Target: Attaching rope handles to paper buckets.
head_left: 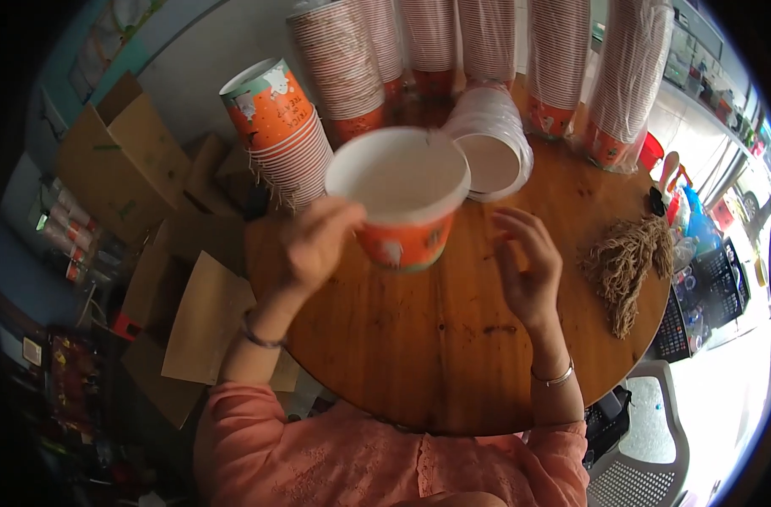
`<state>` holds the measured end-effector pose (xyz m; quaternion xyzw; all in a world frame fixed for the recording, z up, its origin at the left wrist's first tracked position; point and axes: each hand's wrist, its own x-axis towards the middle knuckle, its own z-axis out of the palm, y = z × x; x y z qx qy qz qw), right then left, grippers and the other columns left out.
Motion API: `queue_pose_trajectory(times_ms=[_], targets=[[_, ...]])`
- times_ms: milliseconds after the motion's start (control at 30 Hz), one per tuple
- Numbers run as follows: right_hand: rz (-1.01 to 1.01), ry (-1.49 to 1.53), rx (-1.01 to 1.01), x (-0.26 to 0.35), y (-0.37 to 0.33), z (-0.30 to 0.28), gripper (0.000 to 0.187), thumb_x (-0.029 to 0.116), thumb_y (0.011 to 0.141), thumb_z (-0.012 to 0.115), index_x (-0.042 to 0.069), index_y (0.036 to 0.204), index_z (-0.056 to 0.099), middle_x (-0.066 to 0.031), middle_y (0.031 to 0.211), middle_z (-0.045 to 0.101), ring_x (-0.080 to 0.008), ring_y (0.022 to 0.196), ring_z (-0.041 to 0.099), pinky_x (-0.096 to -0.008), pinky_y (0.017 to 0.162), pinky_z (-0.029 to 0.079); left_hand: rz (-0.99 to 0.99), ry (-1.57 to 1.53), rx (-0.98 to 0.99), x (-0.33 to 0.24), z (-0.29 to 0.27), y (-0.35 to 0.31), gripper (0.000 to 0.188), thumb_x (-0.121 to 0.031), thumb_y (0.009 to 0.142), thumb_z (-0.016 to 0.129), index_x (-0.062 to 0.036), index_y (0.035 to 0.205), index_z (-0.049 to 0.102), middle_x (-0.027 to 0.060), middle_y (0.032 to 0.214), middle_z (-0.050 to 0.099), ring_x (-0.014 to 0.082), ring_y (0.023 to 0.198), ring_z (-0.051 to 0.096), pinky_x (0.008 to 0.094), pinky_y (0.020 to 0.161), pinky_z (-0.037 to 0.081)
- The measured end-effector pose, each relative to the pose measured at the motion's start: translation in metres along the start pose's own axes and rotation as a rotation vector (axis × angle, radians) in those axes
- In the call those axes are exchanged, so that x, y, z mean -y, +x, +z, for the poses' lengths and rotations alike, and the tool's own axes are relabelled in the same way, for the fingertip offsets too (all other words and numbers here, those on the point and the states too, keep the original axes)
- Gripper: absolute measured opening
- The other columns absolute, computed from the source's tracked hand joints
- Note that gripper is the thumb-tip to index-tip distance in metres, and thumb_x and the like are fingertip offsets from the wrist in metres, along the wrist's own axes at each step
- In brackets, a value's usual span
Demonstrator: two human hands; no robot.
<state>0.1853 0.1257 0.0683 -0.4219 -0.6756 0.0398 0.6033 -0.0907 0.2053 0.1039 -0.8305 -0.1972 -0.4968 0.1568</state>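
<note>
An orange paper bucket (pixel 407 241) with a white inside and a green base is held up above the round wooden table, its mouth tilted toward me. My left hand (pixel 316 243) grips it by its left side, fingers at the rim and slightly blurred. To the right of the bucket, my right hand (pixel 529 264) is raised with fingers apart and nothing in it. Behind my left hand leans a stack of upside-down orange buckets (pixel 276 127), with twine ends hanging along its left side. A bundle of brown twine (pixel 629 266) lies at the table's right.
Tall plastic-wrapped stacks of buckets (pixel 559 63) line the table's far side. A wrapped stack (pixel 491 144) lies on its side behind the held bucket. Open cardboard boxes (pixel 208 325) stand at the left. A grey plastic chair (pixel 647 439) and a black crate (pixel 715 291) are at the right.
</note>
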Motion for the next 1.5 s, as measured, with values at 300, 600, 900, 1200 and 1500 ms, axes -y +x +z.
queue_pose_trajectory(times_ms=[300, 600, 900, 1200, 1500], targets=[[0.111, 0.110, -0.113, -0.002, -0.006, -0.009, 0.016, -0.008, 0.088, 0.056, -0.002, 0.100, 0.064, -0.0095, 0.095, 0.066, -0.0155, 0.083, 0.062, -0.0256, 0.071, 0.050, -0.782, -0.870, -0.756, 0.236, -0.024, 0.046, 0.021, -0.015, 0.091, 0.065, -0.0016, 0.106, 0.060, 0.0041, 0.092, 0.064, 0.0131, 0.080, 0.062, 0.0267, 0.075, 0.053], [0.114, 0.143, -0.071, 0.011, -0.005, -0.012, 0.019, -0.010, 0.087, 0.054, -0.003, 0.102, 0.063, -0.0105, 0.093, 0.065, -0.0153, 0.079, 0.063, -0.0243, 0.069, 0.051, -1.412, -0.966, -0.739, 0.333, -0.042, -0.016, 0.005, -0.009, 0.088, 0.065, -0.0081, 0.092, 0.062, 0.0018, 0.075, 0.063, 0.0112, 0.060, 0.060, 0.0254, 0.062, 0.053], [0.151, 0.157, -0.022, 0.005, -0.006, -0.008, 0.019, -0.009, 0.087, 0.054, -0.003, 0.102, 0.063, -0.0107, 0.092, 0.065, -0.0157, 0.076, 0.065, -0.0244, 0.067, 0.052, -0.741, 0.249, -0.561, 0.277, -0.042, 0.007, 0.061, -0.035, 0.088, 0.065, -0.0046, 0.137, 0.044, 0.0213, 0.136, 0.044, 0.0335, 0.121, 0.046, 0.0428, 0.100, 0.040], [0.102, 0.085, 0.008, 0.003, -0.004, -0.006, 0.019, -0.009, 0.086, 0.056, -0.001, 0.102, 0.064, -0.0110, 0.088, 0.065, -0.0171, 0.076, 0.065, -0.0246, 0.068, 0.051, -0.182, 0.495, -0.033, 0.256, -0.025, 0.028, 0.055, -0.027, 0.091, 0.059, -0.0158, 0.142, 0.042, 0.0213, 0.148, 0.033, 0.0451, 0.134, 0.031, 0.0506, 0.109, 0.030], [0.417, 0.169, -0.203, -0.044, 0.003, -0.036, 0.021, 0.003, 0.095, 0.053, 0.003, 0.113, 0.062, -0.0061, 0.092, 0.067, -0.0122, 0.077, 0.063, -0.0239, 0.069, 0.051, -0.028, 0.403, -0.047, 0.187, 0.048, 0.020, 0.057, -0.010, 0.082, 0.063, -0.0084, 0.136, 0.048, 0.0189, 0.142, 0.041, 0.0414, 0.132, 0.036, 0.0494, 0.109, 0.030]])
